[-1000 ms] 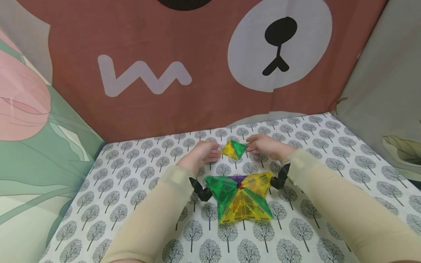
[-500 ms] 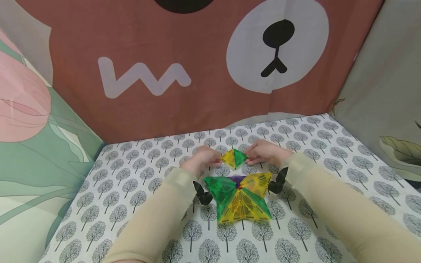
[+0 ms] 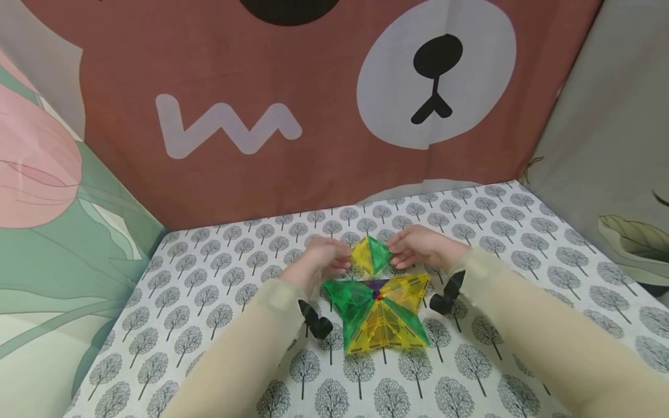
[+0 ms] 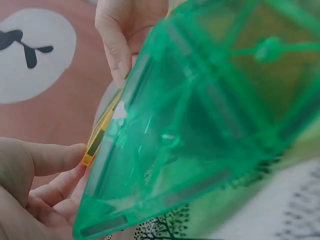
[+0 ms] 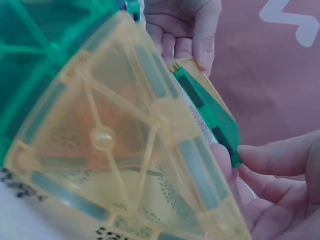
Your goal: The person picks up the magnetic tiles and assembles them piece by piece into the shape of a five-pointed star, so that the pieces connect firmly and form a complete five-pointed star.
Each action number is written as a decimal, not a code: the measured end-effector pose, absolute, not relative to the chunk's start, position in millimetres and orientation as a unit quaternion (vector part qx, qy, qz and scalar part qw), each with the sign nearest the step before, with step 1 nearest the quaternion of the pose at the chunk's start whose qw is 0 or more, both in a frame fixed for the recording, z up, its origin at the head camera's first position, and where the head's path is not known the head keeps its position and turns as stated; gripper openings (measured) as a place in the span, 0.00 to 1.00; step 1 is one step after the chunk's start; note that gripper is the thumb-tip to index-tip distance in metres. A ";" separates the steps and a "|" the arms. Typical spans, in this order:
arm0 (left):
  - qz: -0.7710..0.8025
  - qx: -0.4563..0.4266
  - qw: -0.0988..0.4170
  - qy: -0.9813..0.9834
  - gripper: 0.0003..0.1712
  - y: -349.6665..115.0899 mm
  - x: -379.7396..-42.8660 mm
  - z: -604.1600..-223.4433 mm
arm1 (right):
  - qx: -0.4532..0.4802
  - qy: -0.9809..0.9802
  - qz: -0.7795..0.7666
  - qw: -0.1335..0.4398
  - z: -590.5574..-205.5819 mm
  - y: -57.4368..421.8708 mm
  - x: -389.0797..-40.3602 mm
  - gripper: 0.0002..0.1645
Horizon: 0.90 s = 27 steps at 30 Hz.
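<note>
Two triangular magnetic tiles, one yellow (image 3: 360,255) and one green (image 3: 378,253), meet along an edge and stand tilted behind the star-shaped build of magnetic tiles (image 3: 387,328). My left hand (image 3: 321,258) pinches the yellow tile's outer corner between thumb and fingers, as the left wrist view shows. At the opposite corner, my right hand (image 3: 422,248) pinches the green tile; its thumb (image 5: 277,160) lies on that tile's edge in the right wrist view. Green, yellow and purple tiles form the star. Its near points fill much of both wrist views and partly hide the fingers.
A white cloth with tree prints (image 3: 209,360) covers the table. At the back hangs a brown bear-print curtain (image 3: 313,180); a floral curtain (image 3: 42,261) borders the left and a grey one (image 3: 585,145) the right. Black wrist mounts (image 3: 316,322) sit close to the star's sides.
Both hands have gone from loosely flanking the tile pair to pinching its outer corners. The pair has tipped to face me more and moved closer to the star.
</note>
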State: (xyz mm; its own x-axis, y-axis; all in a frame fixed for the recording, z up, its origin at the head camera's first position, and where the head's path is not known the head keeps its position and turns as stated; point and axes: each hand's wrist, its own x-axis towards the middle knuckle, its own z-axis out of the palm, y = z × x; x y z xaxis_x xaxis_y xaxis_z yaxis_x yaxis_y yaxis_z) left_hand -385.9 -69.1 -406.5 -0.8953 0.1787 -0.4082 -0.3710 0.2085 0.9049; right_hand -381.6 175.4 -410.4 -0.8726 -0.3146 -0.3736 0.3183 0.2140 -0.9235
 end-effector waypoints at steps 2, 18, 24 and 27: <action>0.617 -0.062 0.220 0.753 0.11 -70.7 -380.4 -404.6 | 0.001 0.738 -0.626 0.251 -408.0 176.6 -376.9 0.20; 0.560 -0.021 0.181 0.808 0.06 -78.5 -355.5 -406.1 | -0.032 0.769 -0.591 0.241 -411.8 179.9 -355.4 0.17; 0.528 0.013 0.168 0.833 0.05 -77.6 -355.3 -408.9 | -0.040 0.769 -0.590 0.243 -412.8 180.0 -354.9 0.17; 0.508 0.027 0.162 0.845 0.06 -77.0 -355.1 -409.5 | -0.042 0.775 -0.583 0.239 -412.9 179.2 -354.1 0.15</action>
